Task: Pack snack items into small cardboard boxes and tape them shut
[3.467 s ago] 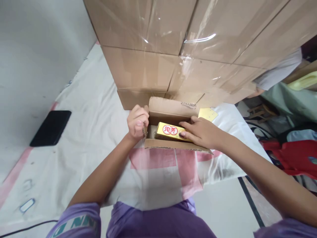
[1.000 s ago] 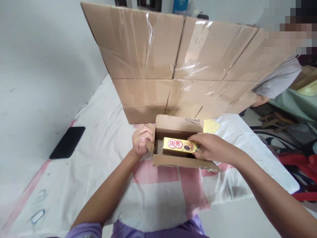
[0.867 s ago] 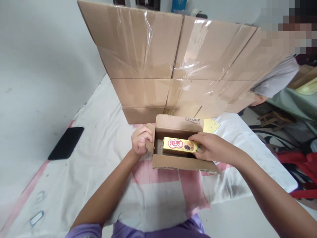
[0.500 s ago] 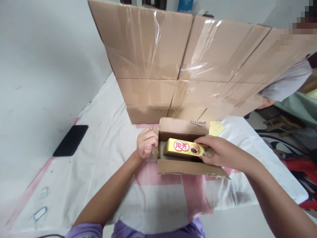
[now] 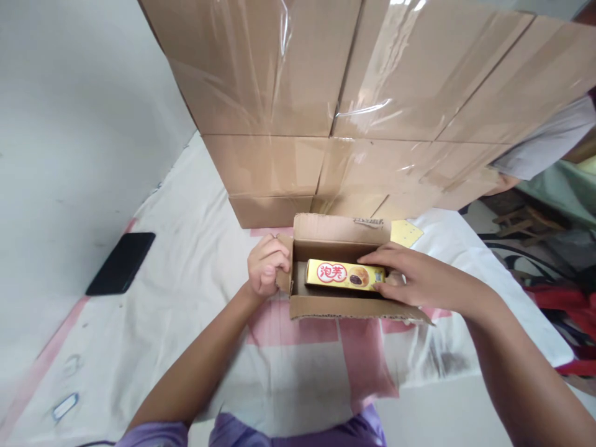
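An open cardboard box (image 5: 342,307) lies on the cloth in front of me, its long flaps folded outward. My left hand (image 5: 267,266) is closed on the short flap at the box's left end. Inside lies a yellow snack box (image 5: 345,275) with red Chinese lettering and a picture of a cream puff. The fingers and thumb of my right hand (image 5: 403,276) grip its right end from either long side. That hand partly hides the right end of the cardboard box.
A tall wall of taped cartons (image 5: 274,164) rises just behind the box. A black phone-like slab (image 5: 121,264) lies left, beside the white wall. Someone's grey sleeve (image 5: 549,139) shows behind the cartons at right. Pale cloth (image 5: 186,347) covers the table, whose edge runs along the right.
The yellow snack box has levelled out and sits lower inside the cardboard box, my right hand still on it. My left hand keeps the flap. The view has tipped downward slightly.
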### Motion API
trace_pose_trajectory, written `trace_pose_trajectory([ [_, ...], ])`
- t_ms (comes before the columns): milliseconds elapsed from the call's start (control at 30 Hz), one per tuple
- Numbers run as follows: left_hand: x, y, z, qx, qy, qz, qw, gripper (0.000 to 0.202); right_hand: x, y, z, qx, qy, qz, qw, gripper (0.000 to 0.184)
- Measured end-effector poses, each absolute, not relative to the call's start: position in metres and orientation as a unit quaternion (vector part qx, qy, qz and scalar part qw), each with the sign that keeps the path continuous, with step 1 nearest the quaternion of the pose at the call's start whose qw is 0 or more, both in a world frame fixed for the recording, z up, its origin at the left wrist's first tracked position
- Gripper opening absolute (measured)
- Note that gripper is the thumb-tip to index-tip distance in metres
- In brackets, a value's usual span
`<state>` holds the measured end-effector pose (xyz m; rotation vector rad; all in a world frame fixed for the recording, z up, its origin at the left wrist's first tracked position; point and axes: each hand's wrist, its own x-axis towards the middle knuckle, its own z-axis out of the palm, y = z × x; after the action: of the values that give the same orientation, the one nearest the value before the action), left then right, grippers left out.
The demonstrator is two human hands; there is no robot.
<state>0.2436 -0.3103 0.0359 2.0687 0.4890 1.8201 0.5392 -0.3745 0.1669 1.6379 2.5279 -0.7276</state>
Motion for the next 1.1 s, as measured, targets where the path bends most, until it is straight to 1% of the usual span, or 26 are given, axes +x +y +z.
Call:
trace_pose_trajectory([
  [67, 0.243, -0.311, 0.037, 0.726, 0.181, 0.639, 0.180, 0.056, 0.535, -0.376, 0.167, 0.527, 0.827, -0.195, 0.033, 0.038],
  [200, 0.243, -0.313, 0.038, 0.723, 0.200, 0.633, 0.193, 0.060, 0.525, -0.380, 0.161, 0.531, 0.842, -0.057, 0.073, 0.039],
  [300, 0.243, -0.314, 0.034, 0.715, 0.218, 0.633, 0.202, 0.062, 0.522, -0.380, 0.159, 0.523, 0.843, -0.061, 0.106, 0.040],
  [367, 0.244, -0.314, 0.030, 0.702, 0.230, 0.637, 0.221, 0.062, 0.521, -0.377, 0.161, 0.529, 0.835, -0.074, 0.129, 0.050],
  [433, 0.245, -0.313, 0.026, 0.691, 0.236, 0.640, 0.241, 0.061, 0.520, -0.374, 0.161, 0.537, 0.827, -0.068, 0.151, 0.062],
  [467, 0.245, -0.313, 0.025, 0.687, 0.237, 0.641, 0.248, 0.060, 0.519, -0.372, 0.160, 0.539, 0.825, -0.060, 0.159, 0.065],
  [567, 0.245, -0.313, 0.024, 0.685, 0.236, 0.642, 0.250, 0.058, 0.518, -0.371, 0.153, 0.530, 0.832, -0.038, 0.159, 0.063],
  [767, 0.247, -0.318, 0.035, 0.695, 0.235, 0.635, 0.243, 0.060, 0.533, -0.376, 0.142, 0.468, 0.881, -0.010, 0.067, 0.055],
  [867, 0.249, -0.320, 0.036, 0.699, 0.238, 0.635, 0.225, 0.059, 0.546, -0.379, 0.145, 0.441, 0.897, -0.008, -0.007, 0.051],
  [967, 0.251, -0.322, 0.032, 0.693, 0.253, 0.645, 0.200, 0.060, 0.557, -0.382, 0.145, 0.428, 0.898, -0.042, -0.099, 0.039],
  [1000, 0.252, -0.324, 0.031, 0.696, 0.257, 0.645, 0.185, 0.058, 0.560, -0.383, 0.143, 0.427, 0.893, -0.056, -0.129, 0.038],
  [1033, 0.253, -0.326, 0.031, 0.704, 0.261, 0.639, 0.167, 0.051, 0.562, -0.383, 0.140, 0.426, 0.888, -0.070, -0.156, 0.038],
  [1100, 0.254, -0.332, 0.031, 0.723, 0.275, 0.619, 0.134, 0.025, 0.566, -0.383, 0.131, 0.428, 0.876, -0.096, -0.201, 0.040],
])
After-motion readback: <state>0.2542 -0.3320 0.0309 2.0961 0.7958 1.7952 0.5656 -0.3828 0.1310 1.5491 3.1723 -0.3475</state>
